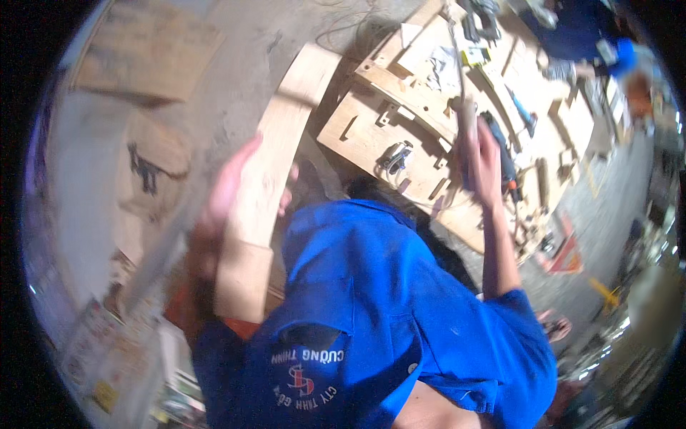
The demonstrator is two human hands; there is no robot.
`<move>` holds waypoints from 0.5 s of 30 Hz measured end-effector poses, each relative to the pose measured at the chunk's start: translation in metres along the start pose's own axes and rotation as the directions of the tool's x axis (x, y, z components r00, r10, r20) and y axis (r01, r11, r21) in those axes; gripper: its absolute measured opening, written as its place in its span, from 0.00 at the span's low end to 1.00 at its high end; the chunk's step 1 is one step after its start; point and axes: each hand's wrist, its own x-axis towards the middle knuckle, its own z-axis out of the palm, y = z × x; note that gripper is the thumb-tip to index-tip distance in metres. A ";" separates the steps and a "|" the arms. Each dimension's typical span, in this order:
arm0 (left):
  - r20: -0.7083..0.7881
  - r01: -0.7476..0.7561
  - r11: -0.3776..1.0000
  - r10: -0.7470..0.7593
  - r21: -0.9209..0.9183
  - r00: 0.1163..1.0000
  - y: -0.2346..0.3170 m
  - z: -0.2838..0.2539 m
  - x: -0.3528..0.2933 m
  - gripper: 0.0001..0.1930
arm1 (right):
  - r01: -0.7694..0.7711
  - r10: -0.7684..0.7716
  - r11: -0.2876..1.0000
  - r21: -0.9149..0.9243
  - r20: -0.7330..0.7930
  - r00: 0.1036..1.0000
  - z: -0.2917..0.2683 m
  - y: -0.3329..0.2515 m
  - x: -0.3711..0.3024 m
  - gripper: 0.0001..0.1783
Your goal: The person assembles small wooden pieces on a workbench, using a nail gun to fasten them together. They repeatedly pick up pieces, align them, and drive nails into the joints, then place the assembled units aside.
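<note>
My left hand is wrapped round a long pale wooden piece, its fingertips showing at the far edge. The piece is slightly curved, has a step near its lower end and stands slanted in front of my left side. Closed round the light handle of a long, thin metal tool, my right hand is over the workbench. The tool points away from me; blur hides whether it is a file or a chisel. Beside my right hand lies a dark power tool with an orange tip.
Across the bench lie a blue-handled tool, a metal device and several wood offcuts. A large wooden panel is at the far left, near a black tool. Another person in dark clothing is at the far right.
</note>
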 end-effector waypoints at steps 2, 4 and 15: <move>0.016 -0.036 0.998 0.035 0.054 0.999 0.014 0.008 -0.015 0.28 | 0.010 0.012 0.990 -0.140 0.159 0.987 0.013 -0.043 -0.043 0.26; 0.079 -0.091 0.992 0.084 0.092 0.993 0.021 0.015 -0.025 0.28 | 0.125 -0.074 0.972 -0.199 0.248 0.966 0.029 -0.070 -0.059 0.28; 0.147 -0.214 0.956 0.186 0.201 0.971 0.018 0.009 -0.055 0.28 | 0.197 -0.089 0.859 -0.472 0.241 0.966 0.054 -0.096 -0.071 0.29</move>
